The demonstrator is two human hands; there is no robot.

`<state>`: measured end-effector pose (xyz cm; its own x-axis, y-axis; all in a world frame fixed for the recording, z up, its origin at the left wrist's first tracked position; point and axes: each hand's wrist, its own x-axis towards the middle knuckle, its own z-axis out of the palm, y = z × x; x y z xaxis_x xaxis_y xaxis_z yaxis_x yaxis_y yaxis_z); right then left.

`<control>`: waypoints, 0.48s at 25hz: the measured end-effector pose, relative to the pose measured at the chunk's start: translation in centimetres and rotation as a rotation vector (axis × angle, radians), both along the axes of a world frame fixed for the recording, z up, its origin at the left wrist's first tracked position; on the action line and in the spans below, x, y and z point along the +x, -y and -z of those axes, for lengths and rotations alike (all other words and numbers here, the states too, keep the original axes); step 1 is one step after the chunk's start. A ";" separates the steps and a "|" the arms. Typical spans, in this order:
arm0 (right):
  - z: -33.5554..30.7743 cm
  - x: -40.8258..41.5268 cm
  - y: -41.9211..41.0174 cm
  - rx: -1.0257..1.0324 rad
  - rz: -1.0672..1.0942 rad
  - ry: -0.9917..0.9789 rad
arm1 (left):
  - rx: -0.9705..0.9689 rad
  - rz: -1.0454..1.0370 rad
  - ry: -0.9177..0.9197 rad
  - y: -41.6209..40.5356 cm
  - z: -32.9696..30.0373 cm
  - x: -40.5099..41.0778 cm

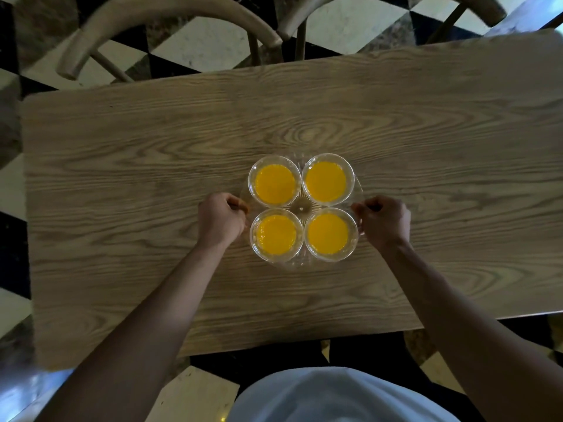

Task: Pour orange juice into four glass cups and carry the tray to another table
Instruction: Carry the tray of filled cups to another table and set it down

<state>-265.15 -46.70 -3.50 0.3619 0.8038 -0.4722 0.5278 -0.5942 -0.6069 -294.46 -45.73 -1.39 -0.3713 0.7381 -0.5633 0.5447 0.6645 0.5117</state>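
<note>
Clear tray (300, 205) mostly hidden under cups (275, 184); chairs (164, 28) cut off at top edge

Counter (152, 166): pale wood with strong grain, rectangular, rounded corners.
On it: clear glass tray (300, 207), near the middle.
Floor (207, 44): black-and-white checkered tiles beneath the counter.

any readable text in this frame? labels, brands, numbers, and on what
None. No print shows on the four glass cups of juice, the clear tray, the wooden table, the chairs or the white shirt.
</note>
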 end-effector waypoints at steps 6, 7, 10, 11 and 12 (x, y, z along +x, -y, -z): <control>0.3 -0.2 -0.8 -0.009 0.024 -0.010 | 0.003 -0.011 0.010 -0.9 -0.1 -0.1; 0.3 -0.2 -0.9 -0.009 0.019 -0.007 | 0.002 -0.004 0.003 -1.0 0.0 0.0; 0.4 -0.2 -1.2 -0.013 0.029 -0.015 | -0.009 -0.007 0.008 -1.5 0.1 0.0; 0.4 -0.2 -1.3 -0.014 0.033 -0.015 | -0.011 -0.009 0.011 -1.6 0.1 0.1; 0.4 -0.2 -1.3 -0.015 0.035 -0.013 | -0.008 -0.009 0.011 -1.7 0.2 0.1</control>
<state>-265.34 -45.39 -3.89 0.3832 0.7834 -0.4892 0.4990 -0.6213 -0.6041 -294.36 -44.03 -1.56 -0.3714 0.7306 -0.5729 0.5333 0.6730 0.5125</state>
